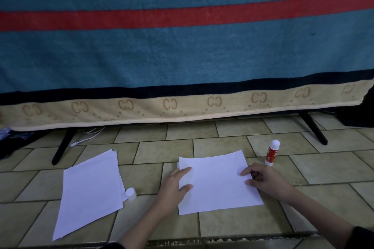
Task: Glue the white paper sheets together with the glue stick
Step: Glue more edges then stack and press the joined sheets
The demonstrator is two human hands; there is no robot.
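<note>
Two white paper sheets [218, 184] lie stacked on the tiled floor in front of me, the lower one peeking out at the left edge. My left hand [175, 185] rests flat on the stack's left edge, fingers spread. On its right edge my right hand [265, 179] presses with its fingertips. A red and white glue stick [272, 152] stands upright just beyond my right hand, untouched. Its white cap [131, 193] lies on the floor to the left, beside a second pile of white sheets [91, 192].
A blue blanket with a red stripe and beige border [182, 56] hangs behind the work area on a frame with black legs [61, 145]. White cables [87, 137] lie under it. The beige tiled floor [323, 170] ends in a step edge near me.
</note>
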